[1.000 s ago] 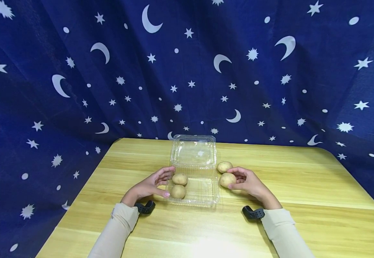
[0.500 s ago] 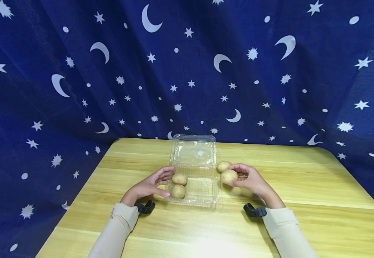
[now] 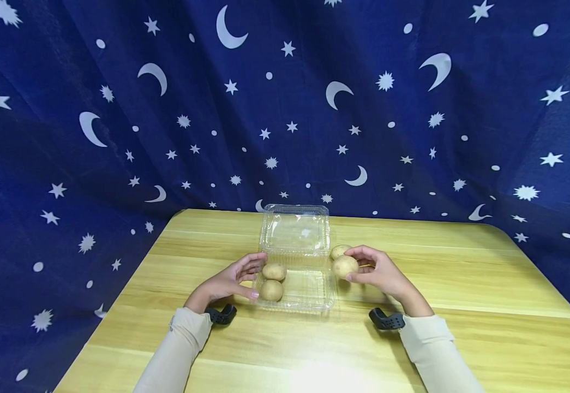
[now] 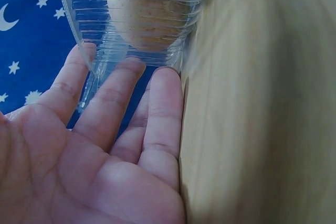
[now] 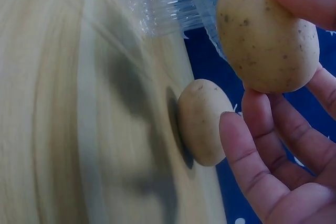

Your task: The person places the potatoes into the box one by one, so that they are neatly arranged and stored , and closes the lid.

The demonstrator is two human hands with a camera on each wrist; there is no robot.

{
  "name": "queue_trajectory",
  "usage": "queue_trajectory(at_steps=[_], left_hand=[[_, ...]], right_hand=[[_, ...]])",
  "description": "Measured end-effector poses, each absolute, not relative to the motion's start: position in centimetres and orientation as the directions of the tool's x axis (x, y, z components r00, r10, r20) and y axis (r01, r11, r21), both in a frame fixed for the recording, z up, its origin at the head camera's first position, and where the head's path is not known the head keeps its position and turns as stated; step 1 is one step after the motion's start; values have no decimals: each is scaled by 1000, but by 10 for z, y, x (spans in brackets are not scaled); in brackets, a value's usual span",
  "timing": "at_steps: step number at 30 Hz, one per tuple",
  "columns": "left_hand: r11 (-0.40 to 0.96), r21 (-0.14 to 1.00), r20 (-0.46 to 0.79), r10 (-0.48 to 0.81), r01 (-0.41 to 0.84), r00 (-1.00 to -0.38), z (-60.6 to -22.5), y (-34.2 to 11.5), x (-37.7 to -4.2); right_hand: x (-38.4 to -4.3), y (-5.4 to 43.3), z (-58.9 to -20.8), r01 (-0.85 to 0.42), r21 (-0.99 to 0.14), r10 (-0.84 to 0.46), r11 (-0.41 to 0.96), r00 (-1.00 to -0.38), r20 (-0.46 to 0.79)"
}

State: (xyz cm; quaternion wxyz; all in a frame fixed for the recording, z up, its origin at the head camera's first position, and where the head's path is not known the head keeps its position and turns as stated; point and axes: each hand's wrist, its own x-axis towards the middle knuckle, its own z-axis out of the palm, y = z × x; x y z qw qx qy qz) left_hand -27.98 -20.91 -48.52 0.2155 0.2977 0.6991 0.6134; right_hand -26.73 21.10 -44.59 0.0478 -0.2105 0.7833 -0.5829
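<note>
A clear plastic clamshell box (image 3: 309,289) lies with its lid (image 3: 294,232) folded back. Two potatoes, a rear one (image 3: 274,272) and a front one (image 3: 271,291), sit at the left of its base. My left hand (image 3: 228,281) rests at the box's left end; in the left wrist view its extended fingers (image 4: 165,108) touch the ribbed wall. Between thumb and fingertips, my right hand (image 3: 380,273) pinches a potato (image 5: 268,35), held above the table just right of the box. Another potato (image 5: 203,123) lies on the table behind it, partly hidden in the head view.
The wooden table (image 3: 461,273) extends to both sides, with its far edge just behind the lid. A dark blue curtain (image 3: 285,109) with moons and stars hangs behind. Each wrist wears a black band, such as the right band (image 3: 387,320).
My right hand has lifted the potato off the table and moved it slightly toward the box. The left hand has stayed in place.
</note>
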Motion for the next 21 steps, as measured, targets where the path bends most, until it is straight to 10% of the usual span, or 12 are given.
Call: queue_trajectory(at_steps=[21], left_hand=[[66,985,71,681,157,-729,-484,-209,-279]], right_hand=[[-263,198,-441,-378,-899,-476,221,-846,239]])
